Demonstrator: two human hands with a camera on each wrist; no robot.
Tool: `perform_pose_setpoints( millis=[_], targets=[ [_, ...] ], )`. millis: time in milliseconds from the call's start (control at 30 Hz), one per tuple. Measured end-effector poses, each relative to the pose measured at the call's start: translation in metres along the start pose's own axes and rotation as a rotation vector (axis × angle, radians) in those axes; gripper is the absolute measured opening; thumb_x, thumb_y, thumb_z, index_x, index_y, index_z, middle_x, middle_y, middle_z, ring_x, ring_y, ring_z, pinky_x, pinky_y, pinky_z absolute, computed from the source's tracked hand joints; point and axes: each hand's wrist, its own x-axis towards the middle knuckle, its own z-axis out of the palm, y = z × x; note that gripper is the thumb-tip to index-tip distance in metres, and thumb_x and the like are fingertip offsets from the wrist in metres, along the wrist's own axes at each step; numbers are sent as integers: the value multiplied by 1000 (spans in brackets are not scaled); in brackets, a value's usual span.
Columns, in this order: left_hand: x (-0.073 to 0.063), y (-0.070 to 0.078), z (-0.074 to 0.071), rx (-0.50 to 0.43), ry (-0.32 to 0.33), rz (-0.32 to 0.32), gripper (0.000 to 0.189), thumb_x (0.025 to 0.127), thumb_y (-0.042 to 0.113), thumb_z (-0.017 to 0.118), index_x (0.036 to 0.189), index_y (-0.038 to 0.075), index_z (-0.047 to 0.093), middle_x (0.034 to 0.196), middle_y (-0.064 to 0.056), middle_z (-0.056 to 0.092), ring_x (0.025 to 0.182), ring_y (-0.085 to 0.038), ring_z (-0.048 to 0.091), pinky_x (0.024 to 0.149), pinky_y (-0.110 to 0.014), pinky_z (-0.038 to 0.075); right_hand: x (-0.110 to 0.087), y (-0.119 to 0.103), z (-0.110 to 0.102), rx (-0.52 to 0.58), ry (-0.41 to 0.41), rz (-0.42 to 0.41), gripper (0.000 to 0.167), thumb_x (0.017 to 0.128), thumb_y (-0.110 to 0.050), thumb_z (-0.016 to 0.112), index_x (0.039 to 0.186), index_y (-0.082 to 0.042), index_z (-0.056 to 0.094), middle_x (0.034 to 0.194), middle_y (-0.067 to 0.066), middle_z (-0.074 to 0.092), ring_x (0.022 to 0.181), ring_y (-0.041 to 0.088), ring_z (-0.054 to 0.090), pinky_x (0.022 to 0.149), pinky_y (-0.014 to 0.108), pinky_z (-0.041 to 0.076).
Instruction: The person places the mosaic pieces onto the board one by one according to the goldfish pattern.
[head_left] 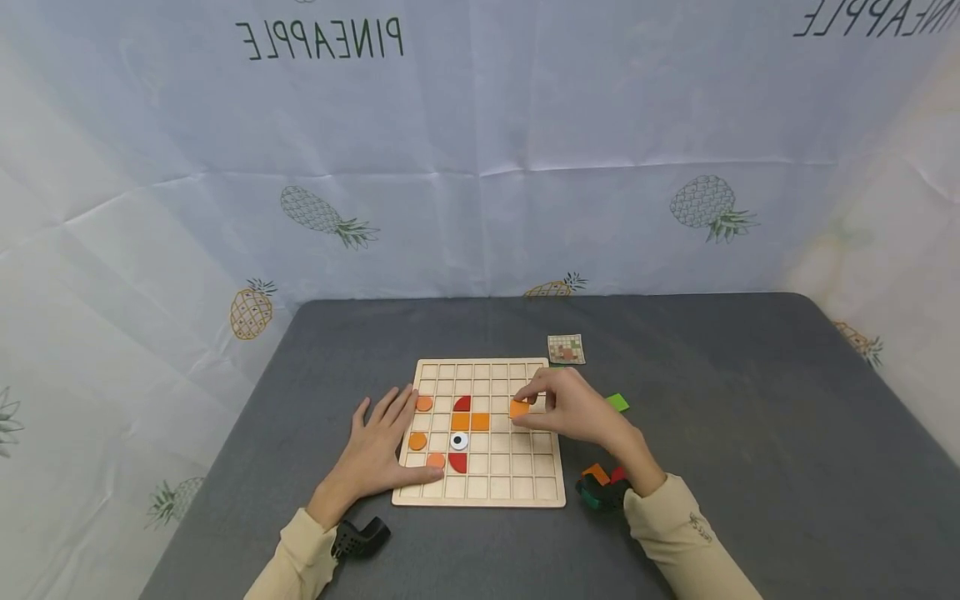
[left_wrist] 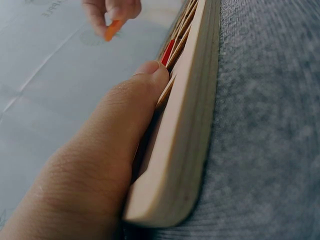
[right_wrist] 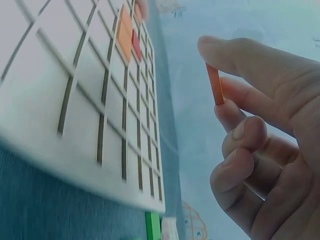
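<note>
A wooden grid board (head_left: 517,492) lies on the table. My left hand (head_left: 378,454) rests spread along its left edge, thumb over the lower left corner beside a salmon disc (head_left: 436,459). Above the board's right half, my right hand (head_left: 573,406) pinches an orange square tile (head_left: 519,408) between thumb and fingertip; in the right wrist view this tile (right_wrist: 215,85) is edge-on, raised off the grid. Set in the grid are two orange squares (head_left: 469,422), two red quarter-circles (head_left: 462,404), a white eye disc (head_left: 459,441) and more orange discs (head_left: 417,441) at the left.
A small pattern card (head_left: 566,349) lies past the board's top right corner. A green tile (head_left: 617,402) is right of the board, partly behind my right hand. Orange pieces (head_left: 596,473) and red ones sit by my right wrist. A pineapple-print cloth (head_left: 480,233) hangs behind the table.
</note>
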Motion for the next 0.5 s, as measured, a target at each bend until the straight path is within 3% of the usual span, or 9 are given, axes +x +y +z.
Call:
perform_pose_setpoints(
  millis=[500],
  targets=[
    [-1,0,1,-6,0,8,135,78,98,59,170,3,33,177,-20,34,163,-48,31,124,-81,13,13,-10,32,35,-33,-37,23,90,-17,89,108,-3,86,98,10,79,65,-5,50,64,18,50]
  ],
)
